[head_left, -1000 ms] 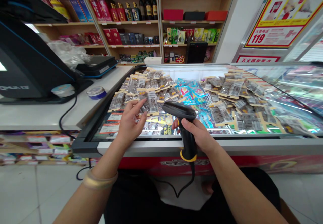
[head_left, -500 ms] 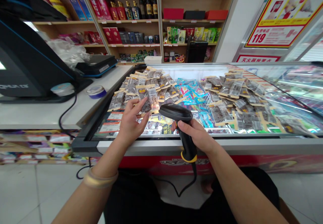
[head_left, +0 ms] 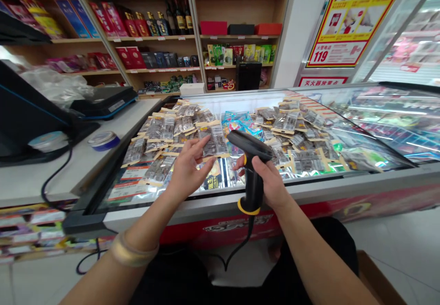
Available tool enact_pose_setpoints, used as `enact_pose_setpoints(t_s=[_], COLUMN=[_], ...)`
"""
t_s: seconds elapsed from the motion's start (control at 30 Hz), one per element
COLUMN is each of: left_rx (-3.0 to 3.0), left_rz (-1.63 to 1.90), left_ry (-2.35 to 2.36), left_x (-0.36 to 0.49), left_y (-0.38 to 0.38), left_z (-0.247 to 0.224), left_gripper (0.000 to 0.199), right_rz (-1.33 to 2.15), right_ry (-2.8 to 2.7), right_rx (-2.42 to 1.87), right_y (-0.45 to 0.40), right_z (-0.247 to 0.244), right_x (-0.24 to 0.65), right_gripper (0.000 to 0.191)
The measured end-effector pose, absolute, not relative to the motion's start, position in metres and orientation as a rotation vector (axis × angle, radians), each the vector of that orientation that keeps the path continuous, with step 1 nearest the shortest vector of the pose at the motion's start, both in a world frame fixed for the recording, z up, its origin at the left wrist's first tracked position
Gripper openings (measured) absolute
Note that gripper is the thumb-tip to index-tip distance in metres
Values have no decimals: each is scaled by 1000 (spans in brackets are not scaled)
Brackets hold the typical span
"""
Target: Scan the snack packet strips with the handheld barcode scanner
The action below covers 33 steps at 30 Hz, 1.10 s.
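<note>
My right hand [head_left: 271,183] is wrapped round the handle of a black barcode scanner [head_left: 253,185] with yellow trim. The scanner's head points left and away, and its cable hangs down toward my lap. My left hand [head_left: 189,169] is open, thumb apart, its index finger lying on a clear snack packet [head_left: 217,141] with tan ends and dark contents. That packet rests on the glass freezer top [head_left: 137,197], in front of a heap of similar packets [head_left: 163,128]. Another packet [head_left: 158,169] lies left of my left hand. Blue packets [head_left: 240,122] lie behind the scanner's head.
A second heap of packets [head_left: 292,121] covers the freezer's right part. On the left counter [head_left: 24,181] stand a black terminal [head_left: 27,112], a scale [head_left: 106,102] and a round blue-and-white tub [head_left: 103,141]. Stocked shelves [head_left: 147,39] line the back.
The camera view has turned right. Both my hands have shifted right over the freezer, the scanner still in my right hand. The packet under my left fingers also sits farther right.
</note>
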<state>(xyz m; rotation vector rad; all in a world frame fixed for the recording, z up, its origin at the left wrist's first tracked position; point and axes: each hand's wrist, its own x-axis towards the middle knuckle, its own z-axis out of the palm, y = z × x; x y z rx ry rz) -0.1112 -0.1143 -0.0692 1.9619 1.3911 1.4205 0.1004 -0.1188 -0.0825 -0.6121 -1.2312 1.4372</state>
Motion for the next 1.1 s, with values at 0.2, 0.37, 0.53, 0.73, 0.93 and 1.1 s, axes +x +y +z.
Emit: enact_pose_setpoints(t_s=[0.2, 0.37, 0.53, 0.73, 0.93, 1.1], left_rx=[2141, 2253, 2473, 2535, 2489, 2235], left_rz=[1164, 787, 422, 381, 564, 910], left_ry=[1290, 1696, 1879, 1960, 1964, 2186], left_x=[-12, 42, 61, 63, 28, -57], left_y=[-82, -69, -66, -68, -84, -96], left_z=[-62, -50, -47, -52, -45, -38], left_gripper=[56, 49, 49, 69, 69, 51], right_rz=[1170, 1055, 1044, 1002, 995, 1123], right_ry=[-1014, -870, -840, -874, -924, -987], right_rx=[-720, -811, -851, -876, -853, -797], right_y=[-111, -99, -86, -83, -87, -90], right_z=[-70, -66, -72, -72, -66, -58], right_x=[169, 208, 216, 211, 201, 158], right_gripper=[41, 45, 47, 48, 47, 47])
